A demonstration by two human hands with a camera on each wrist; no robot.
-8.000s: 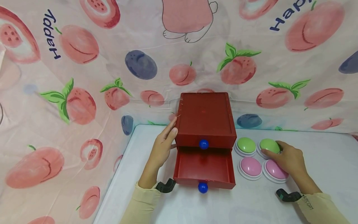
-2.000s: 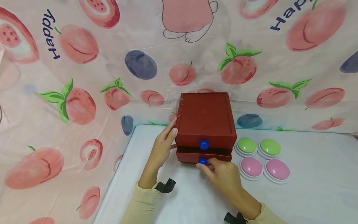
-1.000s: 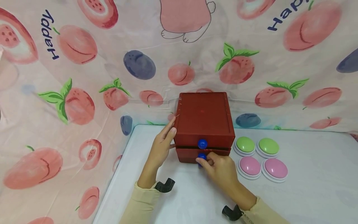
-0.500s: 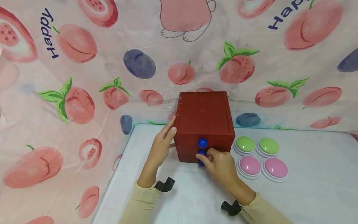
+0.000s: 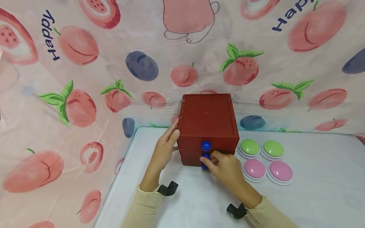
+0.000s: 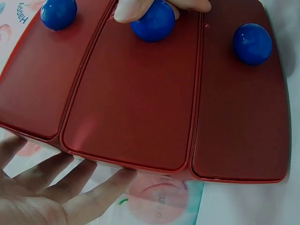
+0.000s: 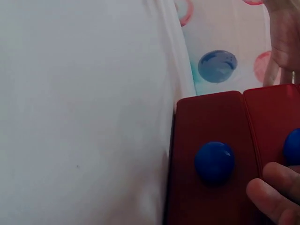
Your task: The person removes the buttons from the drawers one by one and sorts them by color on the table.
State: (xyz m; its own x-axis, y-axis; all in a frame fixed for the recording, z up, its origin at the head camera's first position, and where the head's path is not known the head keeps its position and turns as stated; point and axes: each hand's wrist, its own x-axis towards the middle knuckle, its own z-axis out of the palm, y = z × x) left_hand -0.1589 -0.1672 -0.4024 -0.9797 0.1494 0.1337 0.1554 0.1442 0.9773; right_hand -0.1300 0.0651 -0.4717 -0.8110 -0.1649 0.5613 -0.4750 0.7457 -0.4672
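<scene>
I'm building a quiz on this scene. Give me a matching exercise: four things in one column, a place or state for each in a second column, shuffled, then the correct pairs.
Things:
1. left hand
2. right hand
3. green buttons
4. pink buttons

Places or states:
A. front row on the table, nearer the person
B. fingers pinch the blue knob of a shut drawer
C. rests flat against the left side of the red drawer box
D. back row, right of the box

Pairs: 1-C, 2-B, 3-D, 4-A
</scene>
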